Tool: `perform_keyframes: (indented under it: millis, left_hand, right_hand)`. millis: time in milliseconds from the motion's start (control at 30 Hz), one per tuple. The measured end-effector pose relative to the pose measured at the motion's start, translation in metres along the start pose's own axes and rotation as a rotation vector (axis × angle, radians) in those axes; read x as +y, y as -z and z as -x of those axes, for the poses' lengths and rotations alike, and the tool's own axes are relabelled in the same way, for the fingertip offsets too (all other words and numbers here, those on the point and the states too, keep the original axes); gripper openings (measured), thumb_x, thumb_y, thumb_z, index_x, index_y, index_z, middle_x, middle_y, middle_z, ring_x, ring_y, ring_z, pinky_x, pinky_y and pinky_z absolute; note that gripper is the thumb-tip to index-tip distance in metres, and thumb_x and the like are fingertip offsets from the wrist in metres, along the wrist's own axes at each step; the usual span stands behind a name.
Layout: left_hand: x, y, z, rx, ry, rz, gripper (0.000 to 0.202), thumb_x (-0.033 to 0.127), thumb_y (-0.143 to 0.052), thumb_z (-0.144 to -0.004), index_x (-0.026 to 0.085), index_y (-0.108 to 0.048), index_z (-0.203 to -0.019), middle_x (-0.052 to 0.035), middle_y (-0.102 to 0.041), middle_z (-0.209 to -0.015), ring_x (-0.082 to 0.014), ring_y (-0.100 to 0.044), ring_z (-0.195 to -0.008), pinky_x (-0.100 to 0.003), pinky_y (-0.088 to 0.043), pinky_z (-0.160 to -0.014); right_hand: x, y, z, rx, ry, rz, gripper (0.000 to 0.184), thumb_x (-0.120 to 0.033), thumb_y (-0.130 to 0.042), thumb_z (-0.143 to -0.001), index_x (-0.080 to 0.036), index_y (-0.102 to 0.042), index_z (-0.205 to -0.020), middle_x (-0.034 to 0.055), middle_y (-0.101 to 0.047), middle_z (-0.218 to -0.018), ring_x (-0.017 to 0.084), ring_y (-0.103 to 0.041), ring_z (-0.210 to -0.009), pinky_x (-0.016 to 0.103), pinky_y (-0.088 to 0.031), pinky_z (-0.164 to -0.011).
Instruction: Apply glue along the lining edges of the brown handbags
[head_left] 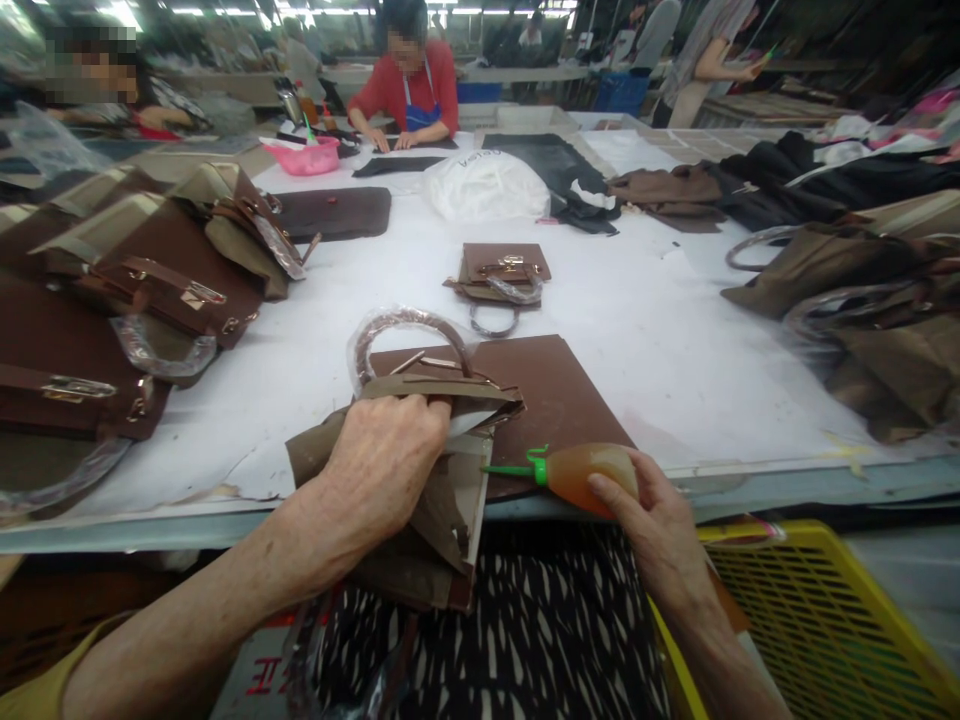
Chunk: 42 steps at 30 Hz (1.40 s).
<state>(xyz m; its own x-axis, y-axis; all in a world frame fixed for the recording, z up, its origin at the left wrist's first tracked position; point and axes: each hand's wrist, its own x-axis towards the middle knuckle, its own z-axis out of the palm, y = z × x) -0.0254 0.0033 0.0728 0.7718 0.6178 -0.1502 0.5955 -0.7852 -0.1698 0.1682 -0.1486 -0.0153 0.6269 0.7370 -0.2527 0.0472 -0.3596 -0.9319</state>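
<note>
My left hand (386, 462) lies closed over the top of a brown handbag (420, 500) that hangs over the table's front edge, its wrapped handle (405, 328) arching up behind. My right hand (651, 520) grips an orange squeeze bottle (581, 472) with a green nozzle that points left toward the bag's open side. A flat brown leather panel (555, 395) lies under and behind the bag.
Finished brown handbags (161, 270) crowd the left of the white table (660, 340), and a small one (501, 275) stands mid-table. Tan bags (862, 290) pile at the right. A yellow crate (817, 620) sits below right. A person in red (409, 90) works at the far end.
</note>
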Motion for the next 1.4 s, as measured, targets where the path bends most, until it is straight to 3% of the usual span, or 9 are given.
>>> perform_keyframes:
  millis: [400, 733, 867, 1000, 1133, 1267, 1333, 1400]
  left_hand:
    - [0.002, 0.001, -0.002, -0.026, 0.012, -0.008, 0.011, 0.02, -0.049, -0.079, 0.014, -0.057, -0.084, -0.0089, -0.062, -0.067, -0.0275, -0.063, -0.064, -0.033, -0.046, -0.053]
    - [0.001, 0.004, -0.007, -0.029, 0.022, -0.011, 0.012, 0.023, -0.05, -0.079, 0.013, -0.058, -0.081, -0.011, -0.063, -0.071, -0.027, -0.063, -0.068, -0.032, -0.046, -0.056]
    - [-0.004, 0.006, -0.013, 0.007, 0.023, -0.012, 0.013, 0.024, -0.05, -0.08, 0.014, -0.058, -0.08, -0.0104, -0.063, -0.072, -0.0268, -0.063, -0.069, -0.032, -0.046, -0.056]
    - [-0.009, 0.008, -0.019, 0.028, 0.019, -0.008, 0.013, 0.023, -0.05, -0.08, 0.014, -0.058, -0.077, -0.0095, -0.064, -0.072, -0.0266, -0.063, -0.069, -0.032, -0.046, -0.057]
    - [-0.012, 0.011, -0.023, 0.043, 0.006, -0.014, 0.013, 0.025, -0.053, -0.079, 0.013, -0.059, -0.078, -0.0103, -0.064, -0.073, -0.0259, -0.063, -0.072, -0.032, -0.046, -0.06]
    - [-0.014, 0.019, -0.026, -0.013, -0.01, 0.002, 0.016, 0.027, -0.054, -0.079, 0.012, -0.061, -0.08, -0.0115, -0.065, -0.075, -0.0256, -0.063, -0.074, -0.031, -0.046, -0.062]
    - [-0.015, 0.022, -0.027, -0.022, -0.02, 0.027, 0.018, 0.027, -0.053, -0.08, 0.012, -0.061, -0.08, -0.0119, -0.065, -0.077, -0.0249, -0.063, -0.075, -0.031, -0.046, -0.064]
    - [-0.017, 0.024, -0.027, -0.007, -0.042, 0.045, 0.018, 0.026, -0.052, -0.081, 0.011, -0.061, -0.079, -0.0124, -0.065, -0.077, -0.025, -0.063, -0.075, -0.031, -0.046, -0.065]
  right_hand:
    - [-0.003, 0.009, 0.028, -0.175, -0.086, -0.051, 0.038, -0.041, -0.067, -0.068, -0.02, -0.058, -0.097, 0.0031, -0.067, -0.088, 0.024, -0.062, -0.082, 0.027, -0.05, -0.07]
    - [0.016, 0.023, 0.052, -0.254, -0.198, -0.039, 0.04, -0.046, -0.063, -0.072, -0.02, -0.057, -0.101, 0.0044, -0.067, -0.088, 0.026, -0.061, -0.082, 0.03, -0.05, -0.071]
    - [0.02, 0.026, 0.058, -0.201, -0.249, -0.085, 0.041, -0.049, -0.064, -0.071, -0.019, -0.059, -0.099, 0.005, -0.066, -0.088, 0.026, -0.061, -0.08, 0.031, -0.049, -0.072]
    - [0.014, 0.024, 0.063, -0.101, -0.31, -0.303, 0.038, -0.044, -0.068, -0.07, -0.019, -0.061, -0.098, 0.0055, -0.067, -0.09, 0.026, -0.062, -0.082, 0.034, -0.049, -0.076]
    - [0.014, 0.027, 0.062, -0.136, -0.389, -0.51, 0.037, -0.042, -0.066, -0.073, -0.018, -0.062, -0.101, 0.009, -0.067, -0.098, 0.028, -0.061, -0.09, 0.036, -0.051, -0.074]
    - [0.007, 0.029, 0.056, -0.04, -0.402, -0.559, 0.039, -0.048, -0.062, -0.076, -0.021, -0.062, -0.103, 0.0107, -0.066, -0.103, 0.03, -0.064, -0.082, 0.04, -0.055, -0.06]
    - [-0.007, 0.037, 0.048, 0.023, -0.398, -0.571, 0.036, -0.053, -0.058, -0.076, -0.024, -0.065, -0.096, 0.0111, -0.068, -0.093, 0.028, -0.066, -0.07, 0.036, -0.055, -0.049]
    - [-0.025, 0.054, 0.035, 0.089, -0.308, -0.54, 0.034, -0.057, -0.055, -0.077, -0.028, -0.068, -0.087, 0.0115, -0.068, -0.084, 0.024, -0.065, -0.062, 0.028, -0.052, -0.04]
